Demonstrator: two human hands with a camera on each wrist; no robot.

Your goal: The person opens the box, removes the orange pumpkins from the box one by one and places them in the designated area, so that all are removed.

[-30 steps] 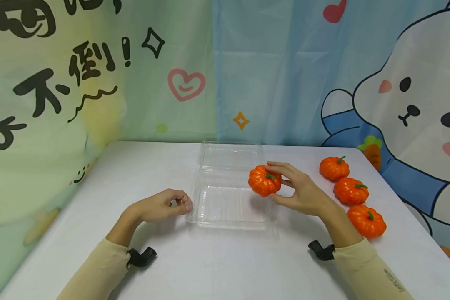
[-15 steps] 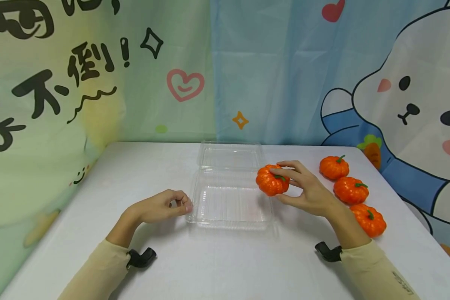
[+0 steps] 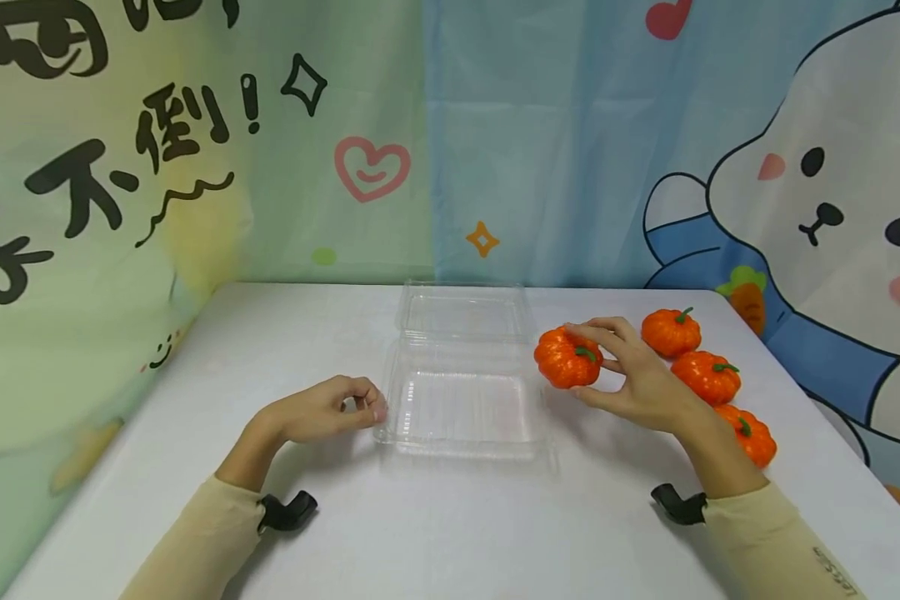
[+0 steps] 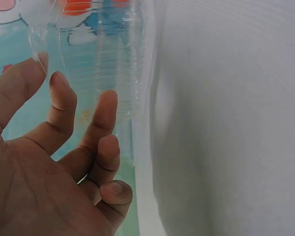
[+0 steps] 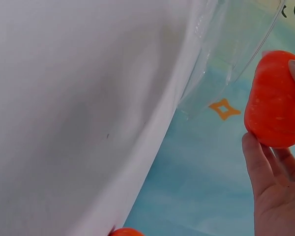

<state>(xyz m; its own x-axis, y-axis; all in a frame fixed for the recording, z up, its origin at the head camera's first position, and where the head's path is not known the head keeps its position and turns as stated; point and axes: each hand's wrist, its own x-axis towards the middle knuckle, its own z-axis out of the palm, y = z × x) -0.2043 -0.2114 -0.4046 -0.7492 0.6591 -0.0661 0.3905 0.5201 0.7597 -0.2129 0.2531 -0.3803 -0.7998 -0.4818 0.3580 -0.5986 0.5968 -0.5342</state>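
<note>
My right hand (image 3: pixel 641 385) holds a small orange toy pumpkin (image 3: pixel 562 360) with a green stem, thumb below and fingers above. It hangs over the right side of an open clear plastic clamshell box (image 3: pixel 465 408), clear of the table. In the right wrist view the pumpkin (image 5: pixel 273 105) sits between thumb and fingers, beside the box's clear wall (image 5: pixel 221 49). At the near left corner of the box, my left hand (image 3: pixel 318 412) pinches the rim between thumb and forefinger. The left wrist view shows the other fingers (image 4: pixel 105 110) loosely bent near the box wall.
Several more toy pumpkins stand in a slanting row at the table's right: a far one (image 3: pixel 671 333), a middle one (image 3: pixel 707 377) and a near one (image 3: pixel 753 435) partly behind my right forearm. The box's lid (image 3: pixel 465 312) lies back toward a printed curtain (image 3: pixel 525 150).
My right hand has moved right with the pumpkin, from over the box's tray toward its right edge. The left hand and the box have stayed in place.
</note>
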